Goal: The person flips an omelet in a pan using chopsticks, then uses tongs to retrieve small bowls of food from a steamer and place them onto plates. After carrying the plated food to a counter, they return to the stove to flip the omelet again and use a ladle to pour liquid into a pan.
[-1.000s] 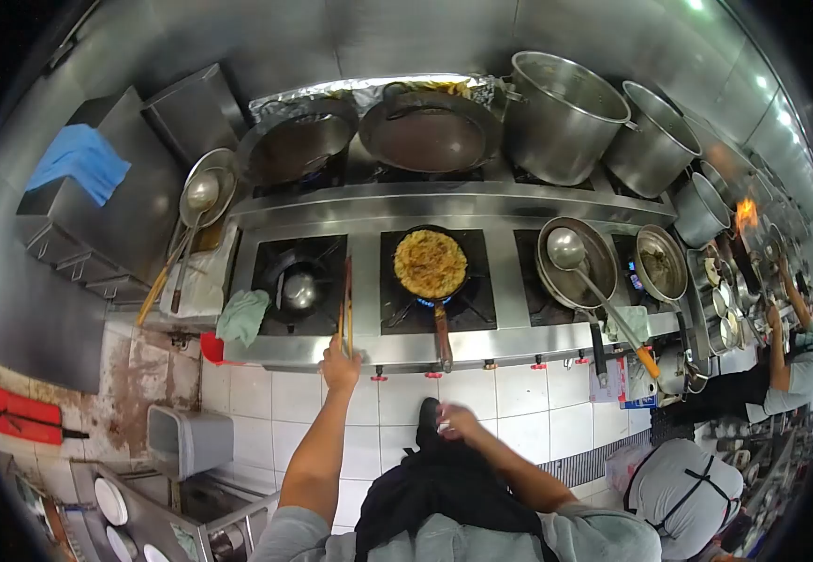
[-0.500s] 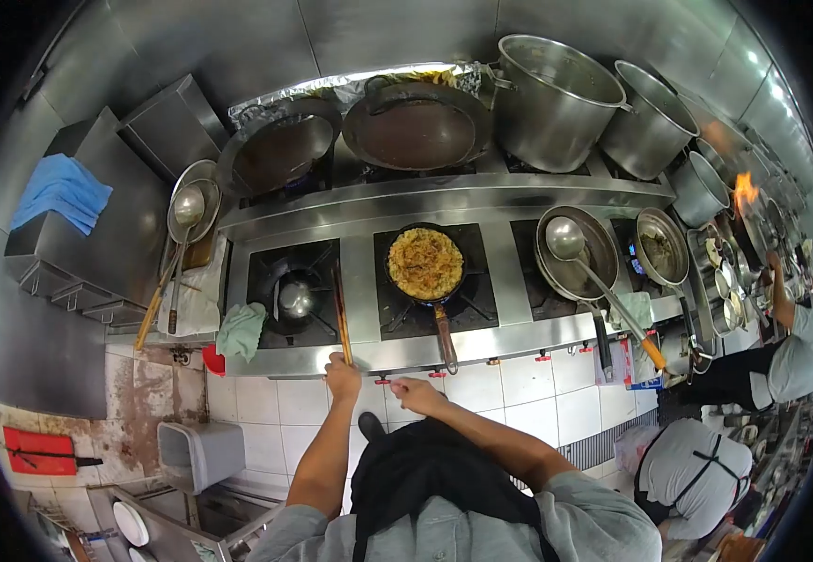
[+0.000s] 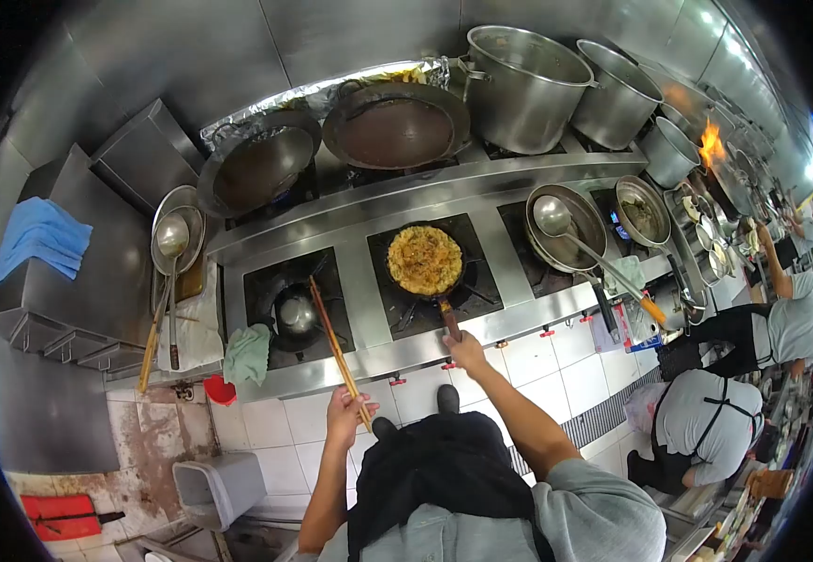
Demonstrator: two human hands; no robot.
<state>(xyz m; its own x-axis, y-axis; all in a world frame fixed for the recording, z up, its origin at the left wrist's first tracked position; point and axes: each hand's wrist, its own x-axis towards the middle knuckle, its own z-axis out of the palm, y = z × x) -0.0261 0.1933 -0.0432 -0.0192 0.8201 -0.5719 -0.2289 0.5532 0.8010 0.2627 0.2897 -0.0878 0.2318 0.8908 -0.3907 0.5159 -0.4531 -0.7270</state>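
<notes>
Long chopsticks (image 3: 333, 339) are in my left hand (image 3: 345, 418), which is closed round their lower end; their dark tips reach over the left burner, where a round metal piece (image 3: 299, 313) sits. My right hand (image 3: 465, 350) grips the handle of a small frying pan (image 3: 450, 318) on the middle burner. A round, golden-brown egg-like cake (image 3: 424, 259) fills the pan. To the left of the burners a green cloth (image 3: 247, 355) hangs over the stove's front edge.
Two large woks (image 3: 397, 131) and tall pots (image 3: 530, 89) stand behind. At the right are pans with a ladle (image 3: 552, 216), its handle past the front edge, and a flame (image 3: 711, 143). Co-workers (image 3: 709, 417) are at the right; a grey bin (image 3: 219, 489) stands lower left.
My right hand has moved up and right and taken hold of the pan's handle. My left hand has lowered, tilting the chopsticks. The view has shifted and turned somewhat.
</notes>
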